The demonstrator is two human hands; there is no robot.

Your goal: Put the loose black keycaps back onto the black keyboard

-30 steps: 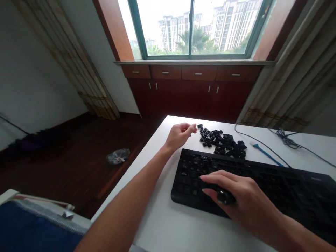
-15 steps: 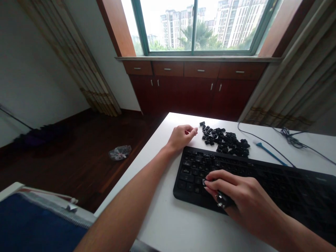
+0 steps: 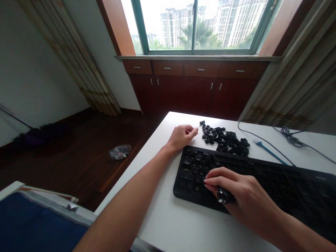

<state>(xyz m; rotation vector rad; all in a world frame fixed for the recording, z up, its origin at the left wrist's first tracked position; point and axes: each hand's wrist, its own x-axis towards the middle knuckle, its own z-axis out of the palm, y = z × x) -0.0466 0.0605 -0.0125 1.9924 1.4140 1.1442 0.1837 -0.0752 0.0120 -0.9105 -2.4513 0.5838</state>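
Note:
A black keyboard (image 3: pixel 189 191) lies on the white table, with bare key sockets showing on its left part. My right hand (image 3: pixel 244 196) is closed over it, thumb and fingertips pressed together at the keys left of the middle. Held in its palm is a black tool with a shiny metal end (image 3: pixel 223 196); its full shape is hidden. My left hand (image 3: pixel 181 135) rests on the table beyond the keyboard's left corner, fingers loosely curled, with nothing visible in them. To its right lies a pile of loose black keycaps (image 3: pixel 228 141). One loose keycap (image 3: pixel 211 156) sits on the keyboard's upper edge.
A blue brush-like tool (image 3: pixel 271 153) and a black cable (image 3: pixel 295 140) lie behind the keyboard. On the floor to the left is a clear plastic bag (image 3: pixel 120 152). Wooden cabinets (image 3: pixel 183 92) stand beyond the table under a window.
My right fingertips have shifted very slightly at the same keys, and a light spot at them no longer shows. The metal end has turned a little. My left hand stays put.

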